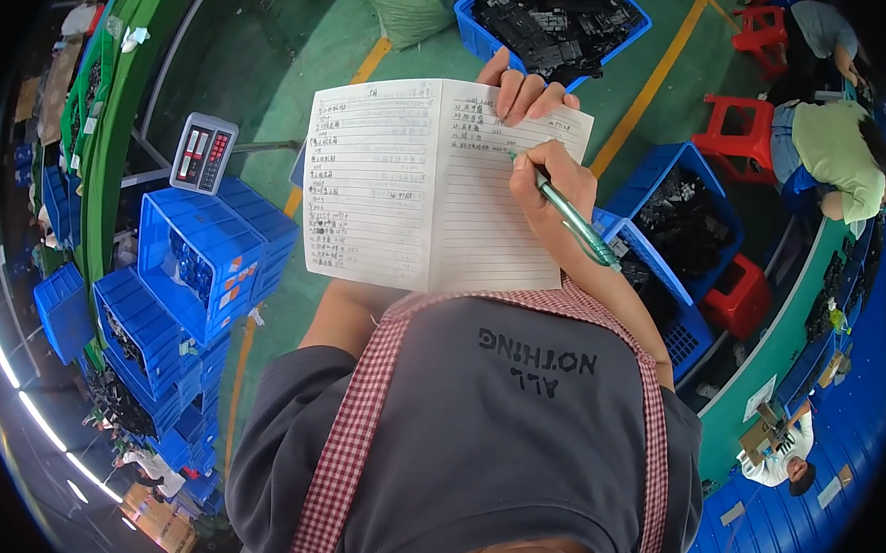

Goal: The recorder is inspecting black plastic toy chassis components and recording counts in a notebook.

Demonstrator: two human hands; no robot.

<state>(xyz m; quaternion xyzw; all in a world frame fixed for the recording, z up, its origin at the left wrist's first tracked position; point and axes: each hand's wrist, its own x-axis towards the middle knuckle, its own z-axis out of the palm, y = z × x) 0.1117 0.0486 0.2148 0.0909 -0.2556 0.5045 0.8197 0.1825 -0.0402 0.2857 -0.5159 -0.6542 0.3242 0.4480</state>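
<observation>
An open lined notebook [382, 188] with handwriting on both pages lies in front of my chest. My left hand [523, 92] supports it from beneath; its fingers curl over the far edge of the right page, while the palm and forearm are mostly hidden under the paper. Closed around a green pen [578, 224], my right hand [556, 190] rests on the right page. The pen's tip touches or nearly touches the paper at the end of the last written line. Below that line the right page shows bare ruled rows.
A blue crate of black parts [556, 27] stands beyond the notebook. At left, a digital scale [205, 154] sits by stacked blue crates [204, 254]. To the right are another blue crate [723, 196], red stools [736, 137] and a person in light green [835, 157] at a bench.
</observation>
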